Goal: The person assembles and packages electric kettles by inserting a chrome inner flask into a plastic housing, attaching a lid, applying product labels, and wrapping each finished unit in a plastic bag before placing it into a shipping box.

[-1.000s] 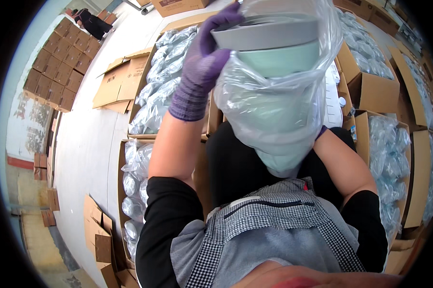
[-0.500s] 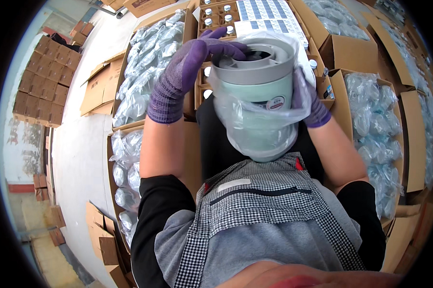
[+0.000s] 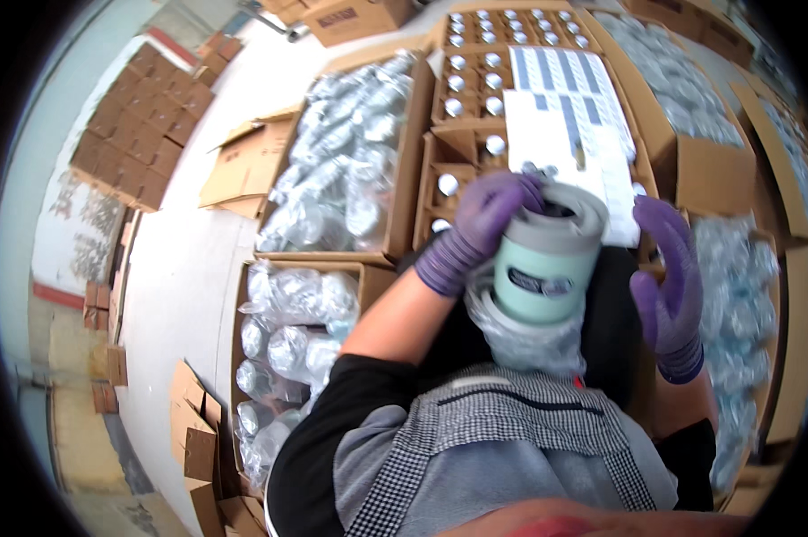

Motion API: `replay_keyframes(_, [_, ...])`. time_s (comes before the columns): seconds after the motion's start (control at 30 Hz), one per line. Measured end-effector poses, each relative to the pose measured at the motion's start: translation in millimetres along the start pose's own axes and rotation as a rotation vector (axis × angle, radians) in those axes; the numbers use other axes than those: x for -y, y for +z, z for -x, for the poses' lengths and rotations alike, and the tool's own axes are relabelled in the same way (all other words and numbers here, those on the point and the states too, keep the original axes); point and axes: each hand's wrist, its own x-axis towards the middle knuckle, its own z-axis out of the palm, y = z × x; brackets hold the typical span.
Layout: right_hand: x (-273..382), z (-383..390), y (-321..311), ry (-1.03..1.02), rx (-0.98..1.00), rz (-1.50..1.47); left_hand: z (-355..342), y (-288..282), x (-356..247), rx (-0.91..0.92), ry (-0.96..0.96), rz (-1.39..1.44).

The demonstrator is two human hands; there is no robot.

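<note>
A mint-green canister (image 3: 543, 286) with a thick grey collar and a dark emblem stands tilted against my lap. Its clear plastic bag (image 3: 534, 345) is bunched down around the lower part. My left hand (image 3: 495, 213), in a purple glove, is closed over the left side of the grey collar, with fingers hooked at the opening. To the right of the canister my gloved right hand (image 3: 674, 282) is held up, apart from it, fingers spread and holding nothing.
Silver-capped bottles (image 3: 457, 82) stand in divided cartons ahead, with printed white sheets (image 3: 572, 107) on top. Open cartons of plastic-wrapped items (image 3: 346, 170) flank me left and right. Flattened cardboard (image 3: 247, 170) lies on the left floor; stacked boxes (image 3: 144, 125) stand beyond.
The bag has slid from the canister's upper part to its base. My right hand has come off the canister's side and opened. The view has shifted, showing more cartons ahead.
</note>
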Motion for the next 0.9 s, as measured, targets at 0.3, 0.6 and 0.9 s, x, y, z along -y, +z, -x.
replay_keyframes(0.3, [-140.1, -59.4, 98.7, 0.084, 0.259, -0.473, -39.4, -18.6, -99.4, 0.248, 0.069, 0.156])
replay_keyframes(0.6, [-141.4, -36.5, 79.2, 0.178, 0.127, -0.370, -54.6, -39.9, -62.5, 0.519, 0.502, 1.165])
replay_keyframes(0.9, [-112.5, -23.6, 54.8, 0.000, 0.192, -0.192, -48.0, -56.1, -66.4, 0.229, 0.251, 0.266])
